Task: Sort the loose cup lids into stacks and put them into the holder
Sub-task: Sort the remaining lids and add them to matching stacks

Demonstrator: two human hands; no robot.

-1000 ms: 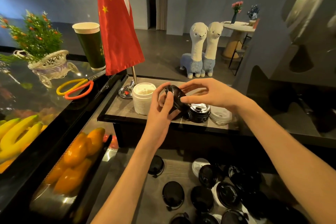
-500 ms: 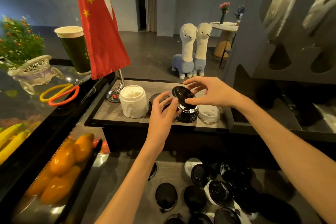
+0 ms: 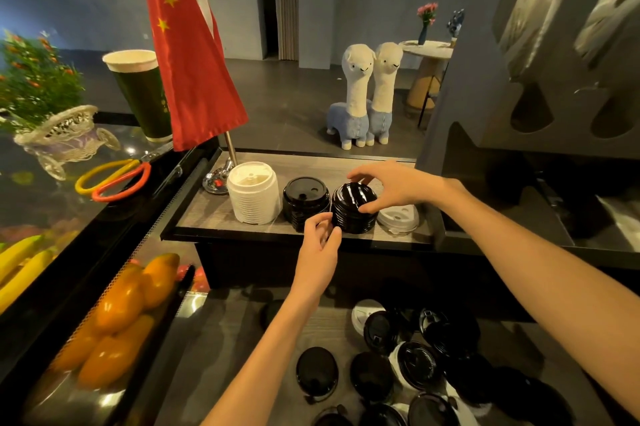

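Stack in hand: glossy black plastic lid stack [image 3: 354, 207], upright on the wood-grain holder tray [image 3: 214, 209], between a second black lid stack [image 3: 306, 201] and a low pile of clear domed lids [image 3: 397, 218].
Right hand [image 3: 394, 188]: curled over the stack's top, thumb and fingertips pinching the uppermost lid's rim.
Left hand [image 3: 320, 242]: fingers loosely curled just beside the stack's lower left edge; touching or only near, cannot tell.
Step, as judged: seating the top lid square on the stack.
Doing it well: press straight down with even fingertip pressure; steady the base from the left against a sideways slide into the neighbouring stack; let go only once rims nest flush.
Neighbours: ribbed white lid stack [image 3: 254, 193] at the tray's left, beside a red flag's metal base [image 3: 215, 180].
Still to sort: loose black lids [image 3: 388, 370] scattered on the lower counter, a few white ones among them.
Risk: tilted lid, toppled column.
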